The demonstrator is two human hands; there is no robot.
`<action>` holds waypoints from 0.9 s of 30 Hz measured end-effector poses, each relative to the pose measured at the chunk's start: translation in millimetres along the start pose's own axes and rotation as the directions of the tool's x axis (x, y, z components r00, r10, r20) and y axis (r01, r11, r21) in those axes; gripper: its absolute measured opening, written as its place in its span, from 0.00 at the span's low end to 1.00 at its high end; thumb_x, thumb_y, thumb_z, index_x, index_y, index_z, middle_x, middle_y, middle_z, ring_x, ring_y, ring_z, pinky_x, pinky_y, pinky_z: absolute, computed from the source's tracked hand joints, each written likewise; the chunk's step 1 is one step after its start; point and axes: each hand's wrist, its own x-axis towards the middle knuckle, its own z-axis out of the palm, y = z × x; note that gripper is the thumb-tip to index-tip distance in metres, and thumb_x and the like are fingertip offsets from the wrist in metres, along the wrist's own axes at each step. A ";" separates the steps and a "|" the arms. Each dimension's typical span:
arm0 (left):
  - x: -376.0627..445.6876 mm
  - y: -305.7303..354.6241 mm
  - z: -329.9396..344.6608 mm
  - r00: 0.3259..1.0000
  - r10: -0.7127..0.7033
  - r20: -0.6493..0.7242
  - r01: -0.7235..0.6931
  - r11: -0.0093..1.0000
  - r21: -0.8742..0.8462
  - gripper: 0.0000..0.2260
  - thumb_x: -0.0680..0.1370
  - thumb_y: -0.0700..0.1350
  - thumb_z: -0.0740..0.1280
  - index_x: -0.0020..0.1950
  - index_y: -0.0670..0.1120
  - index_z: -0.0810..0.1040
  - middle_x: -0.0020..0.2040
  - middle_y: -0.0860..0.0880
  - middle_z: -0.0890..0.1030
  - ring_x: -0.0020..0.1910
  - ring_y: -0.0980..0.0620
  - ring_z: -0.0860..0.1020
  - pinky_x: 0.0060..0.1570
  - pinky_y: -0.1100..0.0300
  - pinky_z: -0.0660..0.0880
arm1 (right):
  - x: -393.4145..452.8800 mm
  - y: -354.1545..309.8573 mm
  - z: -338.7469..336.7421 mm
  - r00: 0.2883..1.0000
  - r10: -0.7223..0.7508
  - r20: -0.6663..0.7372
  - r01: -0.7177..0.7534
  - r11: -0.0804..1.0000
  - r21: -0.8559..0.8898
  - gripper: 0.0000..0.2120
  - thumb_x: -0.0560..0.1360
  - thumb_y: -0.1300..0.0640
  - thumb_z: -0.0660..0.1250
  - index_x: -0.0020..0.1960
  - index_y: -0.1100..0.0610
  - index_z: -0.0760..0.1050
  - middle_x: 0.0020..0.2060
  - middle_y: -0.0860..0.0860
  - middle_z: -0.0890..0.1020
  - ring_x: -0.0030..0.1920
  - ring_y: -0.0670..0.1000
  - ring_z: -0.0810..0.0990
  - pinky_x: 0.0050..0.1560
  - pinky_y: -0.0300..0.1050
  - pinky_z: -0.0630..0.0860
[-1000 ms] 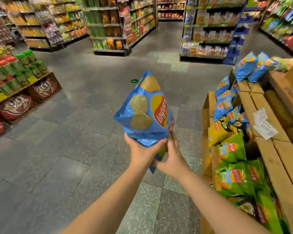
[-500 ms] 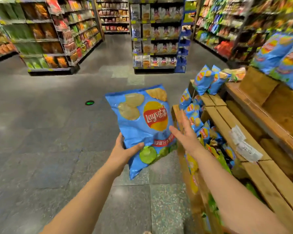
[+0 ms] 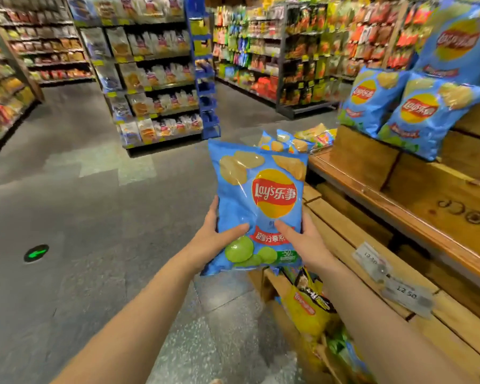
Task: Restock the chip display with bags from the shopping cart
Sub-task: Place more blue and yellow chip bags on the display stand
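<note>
We hold one blue chip bag (image 3: 257, 206) upright in front of us, its printed face toward us, over the aisle floor (image 3: 94, 217) just left of the wooden chip display (image 3: 372, 217). Our left hand (image 3: 215, 239) clamps the bag's lower left edge, thumb laid across the front and fingers wrapped behind. Our right hand (image 3: 302, 239) clamps the lower right edge the same way, thumb pointing in toward the middle of the bag. Most of the bag rises above both grips; only its bottom seam hangs below them. On the display's upper tier stand two more blue bags (image 3: 416, 112), leaning back, well apart from the one we hold. Below our right forearm a yellow bag (image 3: 308, 314) sits in the display's lower bin, with two price tags (image 3: 394, 281) on the slats beside it.
</note>
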 end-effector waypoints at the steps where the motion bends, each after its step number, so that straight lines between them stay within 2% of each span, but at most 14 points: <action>1: 28.8 0.3 -2.1 1.000 0.016 0.023 -0.017 0.999 0.037 0.42 0.72 0.44 0.72 0.78 0.54 0.49 0.62 0.60 0.72 0.49 0.66 0.78 0.41 0.69 0.77 | 18.2 2.1 0.3 0.998 -0.013 -0.068 0.014 1.000 0.008 0.26 0.73 0.61 0.70 0.68 0.52 0.67 0.56 0.48 0.80 0.54 0.50 0.81 0.50 0.44 0.80; 3: 81.2 7.0 -2.6 0.998 0.001 0.070 -0.007 0.995 0.095 0.39 0.75 0.42 0.71 0.78 0.52 0.50 0.62 0.60 0.71 0.53 0.62 0.76 0.45 0.69 0.76 | 50.2 1.3 0.4 0.983 -0.024 -0.182 0.028 0.999 0.018 0.27 0.73 0.63 0.70 0.69 0.54 0.65 0.54 0.46 0.79 0.51 0.46 0.80 0.45 0.37 0.80; 4: 110.2 9.3 -2.4 0.994 0.010 0.106 -0.024 0.991 0.133 0.39 0.74 0.43 0.72 0.78 0.51 0.51 0.62 0.60 0.70 0.57 0.60 0.73 0.50 0.68 0.74 | 64.7 -0.1 -1.0 0.974 -0.030 -0.226 0.030 1.000 -0.002 0.29 0.72 0.62 0.72 0.70 0.55 0.65 0.56 0.47 0.79 0.53 0.46 0.80 0.47 0.36 0.80; 6: 167.9 12.3 0.8 0.981 0.018 0.194 -0.051 0.984 0.170 0.48 0.68 0.53 0.77 0.78 0.51 0.50 0.67 0.59 0.66 0.65 0.59 0.68 0.63 0.63 0.69 | 92.1 -4.6 -8.8 0.944 -0.050 -0.327 0.035 0.998 -0.051 0.37 0.69 0.56 0.75 0.73 0.55 0.62 0.63 0.49 0.76 0.60 0.47 0.78 0.56 0.42 0.78; 8: 215.7 19.8 11.7 0.955 0.024 0.295 -0.083 0.979 0.188 0.57 0.60 0.60 0.79 0.78 0.51 0.48 0.74 0.55 0.63 0.70 0.56 0.66 0.69 0.58 0.65 | 116.2 -10.1 -21.9 0.903 -0.059 -0.426 0.032 0.997 -0.070 0.38 0.67 0.54 0.75 0.73 0.54 0.62 0.64 0.47 0.75 0.61 0.43 0.77 0.59 0.45 0.77; 10: 258.9 22.7 29.6 0.918 0.028 0.396 -0.113 0.975 0.193 0.54 0.63 0.57 0.78 0.78 0.49 0.49 0.74 0.55 0.61 0.71 0.58 0.64 0.69 0.62 0.64 | 138.5 -12.6 -36.6 0.866 -0.059 -0.496 0.026 0.997 -0.073 0.40 0.67 0.52 0.75 0.74 0.51 0.60 0.65 0.45 0.74 0.61 0.42 0.76 0.59 0.44 0.77; 12: 299.8 22.4 50.1 0.878 0.015 0.478 -0.120 0.974 0.190 0.51 0.65 0.57 0.78 0.78 0.49 0.49 0.74 0.55 0.61 0.70 0.58 0.65 0.69 0.58 0.66 | 163.0 -6.8 -56.3 0.813 -0.075 -0.578 0.030 0.996 -0.087 0.41 0.68 0.54 0.74 0.75 0.52 0.58 0.67 0.47 0.73 0.63 0.46 0.75 0.58 0.45 0.76; 15: 357.2 20.3 76.1 0.827 0.044 0.560 -0.155 0.976 0.152 0.44 0.72 0.46 0.74 0.77 0.54 0.46 0.72 0.60 0.58 0.69 0.60 0.63 0.68 0.59 0.66 | 204.0 0.8 -86.2 0.742 -0.112 -0.661 0.056 0.993 -0.105 0.39 0.70 0.60 0.73 0.76 0.54 0.57 0.68 0.50 0.72 0.64 0.48 0.74 0.62 0.49 0.74; 17: 394.3 22.7 90.8 0.808 0.047 0.588 -0.174 0.972 0.161 0.48 0.69 0.50 0.75 0.77 0.54 0.44 0.76 0.58 0.53 0.73 0.59 0.59 0.71 0.55 0.64 | 229.3 -1.8 -105.0 0.735 -0.099 -0.671 0.038 0.994 -0.105 0.40 0.70 0.60 0.73 0.76 0.53 0.56 0.68 0.49 0.72 0.64 0.48 0.74 0.63 0.51 0.74; 19: 426.3 25.0 101.6 0.783 0.008 0.623 -0.170 0.965 0.201 0.54 0.65 0.58 0.77 0.78 0.55 0.43 0.78 0.56 0.53 0.74 0.56 0.59 0.71 0.52 0.64 | 252.1 -6.8 -121.0 0.747 -0.089 -0.658 0.033 0.995 -0.096 0.38 0.71 0.63 0.72 0.74 0.52 0.57 0.63 0.44 0.74 0.58 0.42 0.77 0.56 0.41 0.77; 21: 456.7 24.7 112.1 0.758 -0.025 0.651 -0.164 0.960 0.227 0.54 0.64 0.59 0.76 0.78 0.55 0.42 0.77 0.58 0.54 0.72 0.59 0.61 0.69 0.58 0.66 | 274.6 -11.2 -137.2 0.743 -0.076 -0.665 0.022 0.996 -0.089 0.40 0.71 0.65 0.72 0.73 0.48 0.54 0.57 0.38 0.73 0.50 0.35 0.77 0.46 0.32 0.78; 24: 502.1 23.6 129.0 0.730 -0.044 0.682 -0.160 0.959 0.234 0.47 0.72 0.48 0.75 0.78 0.53 0.42 0.74 0.58 0.57 0.67 0.62 0.62 0.60 0.69 0.67 | 307.4 -18.3 -157.4 0.737 -0.061 -0.673 -0.034 0.991 -0.127 0.44 0.70 0.63 0.73 0.76 0.49 0.51 0.63 0.42 0.71 0.56 0.40 0.75 0.45 0.33 0.78; 25: 518.3 23.0 134.3 0.709 -0.049 0.704 -0.161 0.960 0.229 0.49 0.71 0.51 0.75 0.77 0.54 0.41 0.74 0.59 0.56 0.69 0.61 0.62 0.62 0.67 0.68 | 317.9 -18.6 -164.1 0.729 -0.055 -0.682 -0.049 0.990 -0.133 0.45 0.69 0.62 0.74 0.77 0.48 0.50 0.65 0.45 0.71 0.58 0.43 0.75 0.47 0.35 0.78; 27: 548.4 28.1 146.0 0.657 -0.061 0.751 -0.201 0.946 0.254 0.55 0.64 0.61 0.77 0.77 0.61 0.40 0.77 0.57 0.56 0.73 0.55 0.62 0.68 0.54 0.69 | 340.5 -19.9 -176.6 0.702 -0.037 -0.712 -0.076 0.989 -0.126 0.46 0.69 0.61 0.74 0.77 0.47 0.50 0.64 0.46 0.71 0.57 0.44 0.75 0.48 0.37 0.78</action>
